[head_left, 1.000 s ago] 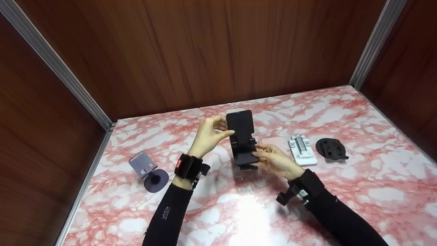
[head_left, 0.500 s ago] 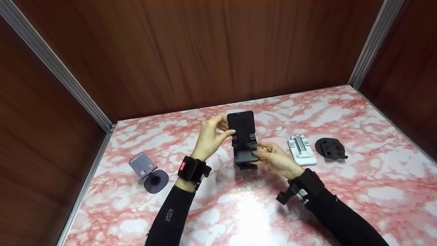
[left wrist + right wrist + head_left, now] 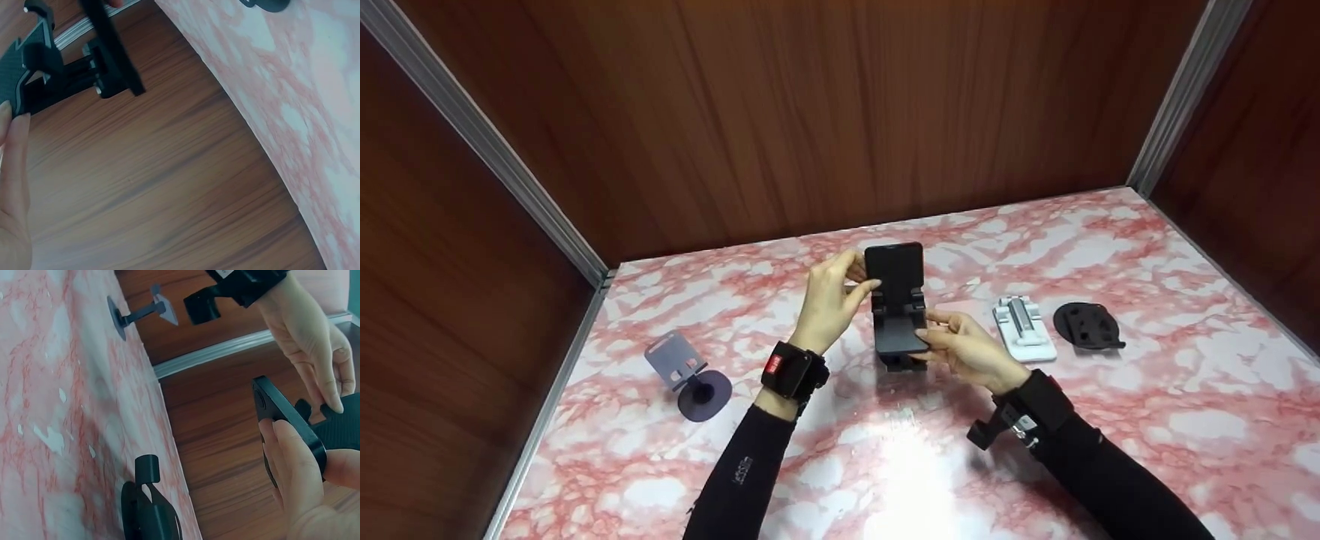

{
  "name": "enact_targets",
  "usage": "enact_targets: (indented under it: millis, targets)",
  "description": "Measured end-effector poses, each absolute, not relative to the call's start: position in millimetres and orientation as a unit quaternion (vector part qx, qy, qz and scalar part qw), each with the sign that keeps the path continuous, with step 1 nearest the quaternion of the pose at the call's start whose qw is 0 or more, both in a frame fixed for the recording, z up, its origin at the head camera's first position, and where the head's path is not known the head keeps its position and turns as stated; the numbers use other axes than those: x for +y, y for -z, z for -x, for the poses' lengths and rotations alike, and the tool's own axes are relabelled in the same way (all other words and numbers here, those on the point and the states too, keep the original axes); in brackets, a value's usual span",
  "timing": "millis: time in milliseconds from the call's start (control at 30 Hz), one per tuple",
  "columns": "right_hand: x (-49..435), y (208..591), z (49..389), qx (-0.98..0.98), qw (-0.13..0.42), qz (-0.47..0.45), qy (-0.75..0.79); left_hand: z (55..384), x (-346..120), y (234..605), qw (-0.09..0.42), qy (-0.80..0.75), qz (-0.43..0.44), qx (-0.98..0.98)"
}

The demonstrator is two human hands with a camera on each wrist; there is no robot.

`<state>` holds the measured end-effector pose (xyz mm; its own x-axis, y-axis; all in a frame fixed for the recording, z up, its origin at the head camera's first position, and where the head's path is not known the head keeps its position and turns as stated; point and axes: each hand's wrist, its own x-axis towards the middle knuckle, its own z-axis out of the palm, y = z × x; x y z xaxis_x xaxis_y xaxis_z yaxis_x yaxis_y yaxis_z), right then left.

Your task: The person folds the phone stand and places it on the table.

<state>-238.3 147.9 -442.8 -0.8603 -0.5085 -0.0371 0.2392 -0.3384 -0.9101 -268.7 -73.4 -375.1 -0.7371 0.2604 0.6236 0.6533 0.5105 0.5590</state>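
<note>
Black stand (image 3: 895,268), two-plated, angled; seemingly hinged

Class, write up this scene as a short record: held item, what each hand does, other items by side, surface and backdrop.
Held item: black folding stand, its two panels at an angle
Left hand: pinches the left edge of the upper panel
Right hand: grips the right edge of the lower panel
To the left: grey stand with a round base
To the right: white stand, then dark holder with a round base
Surface: red-and-white marbled table
Backdrop: wood-grain wall
</note>
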Motion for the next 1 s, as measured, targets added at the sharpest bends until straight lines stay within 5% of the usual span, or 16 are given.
enact_targets:
  millis: [1000]
  targets:
    - [147, 430, 231, 0.480, 0.262, 0.133, 0.826, 269, -66, 393, 0.454, 0.237, 0.337, -0.790]
